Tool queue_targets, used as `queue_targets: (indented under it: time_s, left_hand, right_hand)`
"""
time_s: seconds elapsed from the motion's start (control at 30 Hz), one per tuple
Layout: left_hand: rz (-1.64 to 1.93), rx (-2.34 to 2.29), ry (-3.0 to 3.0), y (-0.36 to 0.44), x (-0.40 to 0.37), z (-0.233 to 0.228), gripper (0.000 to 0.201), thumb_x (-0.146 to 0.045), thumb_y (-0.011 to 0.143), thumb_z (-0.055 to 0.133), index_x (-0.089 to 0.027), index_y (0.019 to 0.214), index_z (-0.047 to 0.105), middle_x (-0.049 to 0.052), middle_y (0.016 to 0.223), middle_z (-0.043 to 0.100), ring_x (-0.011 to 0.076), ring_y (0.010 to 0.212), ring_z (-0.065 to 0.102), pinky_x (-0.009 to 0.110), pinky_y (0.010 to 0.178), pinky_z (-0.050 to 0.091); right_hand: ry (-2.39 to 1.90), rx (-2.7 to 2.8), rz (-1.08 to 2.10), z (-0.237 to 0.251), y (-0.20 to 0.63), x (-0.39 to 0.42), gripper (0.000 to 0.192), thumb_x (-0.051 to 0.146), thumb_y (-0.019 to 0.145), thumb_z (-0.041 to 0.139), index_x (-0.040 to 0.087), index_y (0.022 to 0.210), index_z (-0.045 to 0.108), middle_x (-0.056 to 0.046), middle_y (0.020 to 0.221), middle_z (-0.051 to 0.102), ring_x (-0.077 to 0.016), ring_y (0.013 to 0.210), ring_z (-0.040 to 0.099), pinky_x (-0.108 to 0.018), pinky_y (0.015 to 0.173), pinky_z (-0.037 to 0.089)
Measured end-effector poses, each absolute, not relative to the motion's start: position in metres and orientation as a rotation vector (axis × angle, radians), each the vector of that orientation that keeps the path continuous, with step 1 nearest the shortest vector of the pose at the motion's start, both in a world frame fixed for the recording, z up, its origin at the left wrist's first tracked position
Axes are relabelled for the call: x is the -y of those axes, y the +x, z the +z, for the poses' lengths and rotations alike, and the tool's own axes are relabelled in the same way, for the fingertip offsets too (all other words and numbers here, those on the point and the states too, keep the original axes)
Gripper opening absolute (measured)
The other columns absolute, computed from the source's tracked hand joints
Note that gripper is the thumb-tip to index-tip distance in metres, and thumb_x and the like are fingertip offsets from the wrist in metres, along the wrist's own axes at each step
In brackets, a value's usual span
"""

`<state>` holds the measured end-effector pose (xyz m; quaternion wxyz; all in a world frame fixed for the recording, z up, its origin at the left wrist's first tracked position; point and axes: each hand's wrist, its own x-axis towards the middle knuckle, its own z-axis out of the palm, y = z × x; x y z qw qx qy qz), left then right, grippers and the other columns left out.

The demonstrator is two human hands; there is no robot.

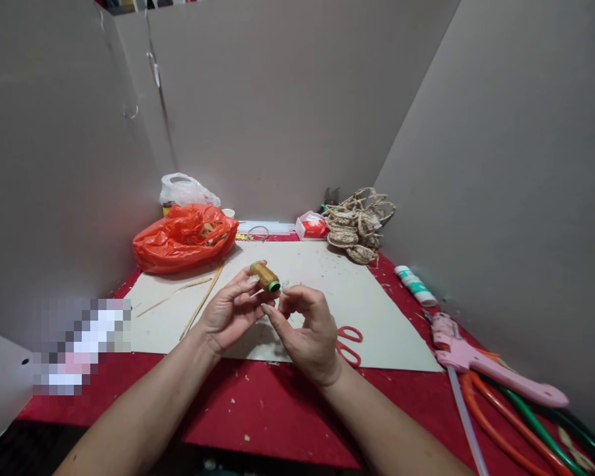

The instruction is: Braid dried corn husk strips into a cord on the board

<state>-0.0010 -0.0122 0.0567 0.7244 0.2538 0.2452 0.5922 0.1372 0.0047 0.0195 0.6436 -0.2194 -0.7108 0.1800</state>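
My left hand [228,311] holds a small spool of golden thread [264,276] with a green end, raised above a pale sheet of card [297,264]. My right hand [305,327] is just right of the spool, its thumb and fingers pinched together close to the spool's green end; any thread between them is too thin to make out. Both hands hover over the middle of the card.
Red scissors [350,344] lie by my right hand. An orange plastic bag [183,238], a clear bag [186,190], thin sticks [201,301], a pile of woven rope pieces [357,225], a glue tube [415,285], a pink glue gun [480,363] and coloured tubes [515,423] lie around. Grey partition walls enclose the red table [277,403].
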Motion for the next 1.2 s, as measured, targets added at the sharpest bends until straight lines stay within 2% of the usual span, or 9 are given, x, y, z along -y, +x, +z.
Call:
queue_targets:
  time_s: [0.23,0.37,0.57,0.7,0.83,0.97,1.07,1.13,1.2]
  left_hand:
    - [1.327,-0.58,0.643,0.002,0.012,0.057,0.023,-0.012,0.073,0.067,-0.017,0.095,0.06,0.001,0.089,0.065,0.0107,0.078,0.063,0.02,0.071,0.049]
    - [1.35,-0.62,0.69,0.004,0.012,0.055,0.026,-0.011,0.072,0.069,-0.017,0.094,0.057,0.002,0.09,0.066,0.0108,0.077,0.064,0.023,0.074,0.05]
    - [1.364,-0.674,0.762,0.007,0.011,0.055,0.031,-0.012,0.069,0.072,-0.018,0.091,0.051,0.003,0.088,0.068,0.0124,0.075,0.066,0.025,0.073,0.052]
    - [1.377,-0.705,0.797,0.007,0.011,0.056,0.032,-0.014,0.071,0.072,-0.018,0.094,0.05,0.005,0.091,0.069,0.0142,0.078,0.068,0.024,0.071,0.052]
    - [1.371,-0.729,0.788,0.007,0.012,0.056,0.034,-0.017,0.072,0.072,-0.018,0.096,0.048,0.005,0.093,0.07,0.0148,0.08,0.068,0.023,0.071,0.052]
    - [1.364,-0.722,0.792,0.007,0.012,0.056,0.036,-0.017,0.072,0.072,-0.02,0.097,0.047,0.004,0.093,0.069,0.0149,0.08,0.068,0.023,0.071,0.051]
    - [1.374,-0.702,0.806,0.007,0.012,0.056,0.037,-0.014,0.071,0.072,-0.02,0.099,0.05,0.002,0.091,0.068,0.0133,0.08,0.067,0.023,0.071,0.051]
    - [1.387,-0.685,0.815,0.007,0.013,0.057,0.037,-0.011,0.071,0.072,-0.02,0.102,0.052,0.001,0.093,0.067,0.0122,0.081,0.065,0.024,0.072,0.051]
    - [1.393,-0.673,0.813,0.007,0.015,0.058,0.04,-0.01,0.072,0.07,-0.02,0.107,0.055,0.002,0.095,0.066,0.0111,0.083,0.064,0.023,0.074,0.051]
  right_hand:
    - [-0.548,1.625,0.247,0.024,0.14,-0.007,0.038,0.012,0.08,0.064,0.024,0.113,0.05,0.003,0.073,0.056,-0.0093,0.055,0.051,-0.023,0.054,0.048]
    - [-0.528,1.662,0.14,0.029,0.146,-0.01,0.031,0.01,0.081,0.061,0.025,0.109,0.059,-0.002,0.077,0.062,-0.0118,0.059,0.054,-0.026,0.057,0.05]
    - [-0.55,1.65,0.009,0.031,0.156,-0.015,0.027,0.007,0.081,0.061,0.025,0.1,0.066,-0.002,0.078,0.06,-0.0132,0.066,0.058,-0.026,0.06,0.05]
    - [-0.553,1.669,-0.014,0.035,0.159,-0.017,0.022,0.006,0.08,0.062,0.023,0.093,0.063,-0.002,0.079,0.06,-0.0139,0.07,0.057,-0.028,0.065,0.049]
    - [-0.54,1.603,0.087,0.035,0.16,-0.016,0.012,0.01,0.083,0.058,0.021,0.08,0.054,0.0,0.07,0.054,-0.013,0.064,0.052,-0.027,0.06,0.046]
    - [-0.592,1.54,0.346,0.029,0.159,-0.015,0.021,0.018,0.091,0.047,0.02,0.07,0.047,0.002,0.062,0.048,-0.0115,0.057,0.049,-0.026,0.057,0.043]
    - [-0.637,1.511,0.54,0.028,0.154,-0.016,0.006,0.026,0.09,0.052,0.02,0.088,0.051,0.001,0.073,0.055,-0.0119,0.063,0.055,-0.026,0.059,0.047]
    - [-0.65,1.55,0.569,0.029,0.15,-0.017,0.02,0.027,0.085,0.059,0.021,0.103,0.051,-0.001,0.084,0.058,-0.0131,0.071,0.058,-0.025,0.059,0.05]
    - [-0.654,1.612,0.519,0.03,0.147,-0.017,0.023,0.024,0.083,0.062,0.022,0.105,0.053,-0.002,0.089,0.059,-0.0133,0.074,0.059,-0.024,0.06,0.051]
